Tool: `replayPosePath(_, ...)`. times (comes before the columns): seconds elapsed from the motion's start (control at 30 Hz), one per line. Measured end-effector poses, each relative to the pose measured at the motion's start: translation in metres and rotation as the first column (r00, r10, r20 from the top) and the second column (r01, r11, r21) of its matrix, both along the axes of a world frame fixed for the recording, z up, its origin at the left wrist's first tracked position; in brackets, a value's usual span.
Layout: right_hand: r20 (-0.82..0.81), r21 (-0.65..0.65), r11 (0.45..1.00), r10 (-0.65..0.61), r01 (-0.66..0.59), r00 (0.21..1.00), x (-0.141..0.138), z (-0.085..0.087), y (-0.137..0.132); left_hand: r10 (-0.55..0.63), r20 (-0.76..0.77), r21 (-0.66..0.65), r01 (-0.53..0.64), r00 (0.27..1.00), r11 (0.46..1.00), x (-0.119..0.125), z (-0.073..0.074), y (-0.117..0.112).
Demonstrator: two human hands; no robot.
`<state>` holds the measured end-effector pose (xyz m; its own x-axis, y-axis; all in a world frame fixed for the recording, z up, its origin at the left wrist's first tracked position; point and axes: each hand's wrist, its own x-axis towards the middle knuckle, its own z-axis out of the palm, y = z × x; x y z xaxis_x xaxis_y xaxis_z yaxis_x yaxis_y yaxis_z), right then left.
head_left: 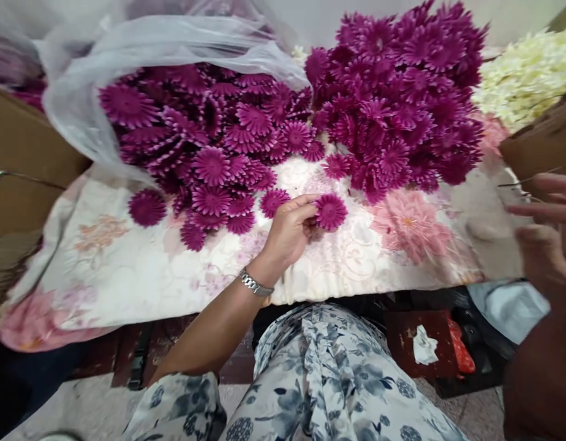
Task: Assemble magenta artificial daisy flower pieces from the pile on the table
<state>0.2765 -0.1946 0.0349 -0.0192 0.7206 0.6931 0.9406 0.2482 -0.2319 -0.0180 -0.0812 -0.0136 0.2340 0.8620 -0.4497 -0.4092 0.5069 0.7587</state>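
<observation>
My left hand (290, 229), a metal watch on its wrist, pinches one purple fabric flower head (331, 211) just above the floral cloth (127, 275). It is at the near edge of a heap of loose purple flower heads (218, 153) spilling from a clear plastic bag (81, 92). My right hand (547, 239) hovers blurred at the right edge, its fingers stretched out and apart and nothing visible in them. A thin wire (517, 182) runs just above that hand.
A second pile of purple flowers (402, 92) lies at the back right, with cream flowers (526, 73) beyond it. Cardboard boxes stand at left (26, 159) and right (540, 147). Under the table sits a dark red box (421, 343) holding crumpled tissue.
</observation>
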Motion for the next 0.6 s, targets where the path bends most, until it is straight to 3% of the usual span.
replayPosePath(0.1,0.048,-0.084,0.945,0.32,-0.315,0.946,-0.065,-0.014,0.033,-0.024,0.029,0.003,0.024,0.999,1.0,-0.001,-0.002,-0.001)
replayPosePath(0.17,0.111,-0.143,0.891,0.448,-0.432,0.887,-0.101,-0.029,0.053,-0.037,0.062,0.013,0.036,0.997,0.999,-0.002,-0.003,-0.002)
replayPosePath(0.23,0.215,-0.226,0.886,0.45,-0.404,0.867,-0.125,-0.045,0.067,-0.041,0.11,0.027,0.038,0.993,0.999,-0.002,-0.004,-0.003)
replayPosePath(0.33,0.296,-0.288,0.898,0.414,-0.333,0.861,-0.139,-0.062,0.072,0.003,0.143,0.023,-0.007,0.99,1.0,-0.002,-0.005,-0.001)
replayPosePath(0.47,0.265,-0.329,0.883,0.427,-0.335,0.865,-0.134,-0.069,0.067,0.057,0.108,0.046,-0.062,0.992,0.997,-0.002,-0.007,0.002)
replayPosePath(0.6,0.211,-0.305,0.903,0.373,-0.302,0.903,-0.123,-0.069,0.066,0.053,0.065,0.052,-0.056,0.996,0.997,-0.002,-0.009,0.003)
